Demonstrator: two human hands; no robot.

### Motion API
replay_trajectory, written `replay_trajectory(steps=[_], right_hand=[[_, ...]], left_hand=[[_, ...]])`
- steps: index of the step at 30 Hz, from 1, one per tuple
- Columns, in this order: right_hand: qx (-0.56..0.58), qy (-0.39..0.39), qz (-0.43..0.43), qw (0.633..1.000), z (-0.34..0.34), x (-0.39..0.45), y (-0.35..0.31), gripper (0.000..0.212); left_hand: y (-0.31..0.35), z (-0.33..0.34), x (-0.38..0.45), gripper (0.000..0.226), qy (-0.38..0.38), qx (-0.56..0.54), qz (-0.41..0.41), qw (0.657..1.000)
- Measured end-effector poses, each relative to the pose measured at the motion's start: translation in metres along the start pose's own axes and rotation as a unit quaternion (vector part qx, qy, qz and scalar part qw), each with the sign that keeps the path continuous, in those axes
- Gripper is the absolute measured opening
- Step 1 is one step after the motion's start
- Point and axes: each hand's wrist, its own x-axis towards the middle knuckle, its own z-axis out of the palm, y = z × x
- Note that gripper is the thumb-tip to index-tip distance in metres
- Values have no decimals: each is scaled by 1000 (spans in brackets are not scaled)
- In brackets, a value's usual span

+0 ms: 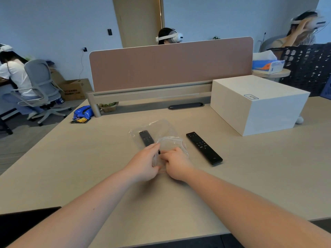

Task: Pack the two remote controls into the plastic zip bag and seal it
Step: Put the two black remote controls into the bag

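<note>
Mid-frame, the left hand point(143, 164) and right hand point(174, 165) pinch the zip bag point(161, 138) mouth open, one remote point(146, 138) apparently inside (unclear), the second remote point(203, 148) waiting right, sealing undone.

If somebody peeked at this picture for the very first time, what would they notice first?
Probably the two bare hands, left hand and right hand, meeting mid-desk on a crinkly clear zip bag with one black remote seemingly inside it. Next, the second remote lying bare just to its right. Then the big white box at the back right.
</note>
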Motion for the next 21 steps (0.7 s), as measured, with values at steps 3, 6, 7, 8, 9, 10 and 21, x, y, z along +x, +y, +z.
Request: replay_trajectory(steps=[3, 6, 7, 8, 9, 10, 21], right_hand=[[56, 84, 30, 994, -13, -12, 8, 33], [63, 153, 48, 985, -25, -28, 20, 33], [49, 172, 52, 982, -28, -32, 26, 33], [30, 190, 61, 979, -31, -37, 31, 32], [9, 200, 80, 976, -34, -41, 36, 32], [-13, 199, 110, 974, -38, -44, 41, 32], [-67, 123, 269, 953, -44, -59, 63, 32]], left_hand=[[1, 0, 1, 75, -1, 1, -5, 1000], [4, -1, 1, 76, 4, 5, -6, 1000], [5, -1, 2, 76, 2, 5, -7, 1000], [6, -1, 1, 76, -1, 4, -7, 1000], [7, -1, 1, 76, -4, 4, -5, 1000], [9, -2, 1, 76, -6, 5, -3, 1000], [16, -1, 2, 78, 5, 24, 0, 1000]])
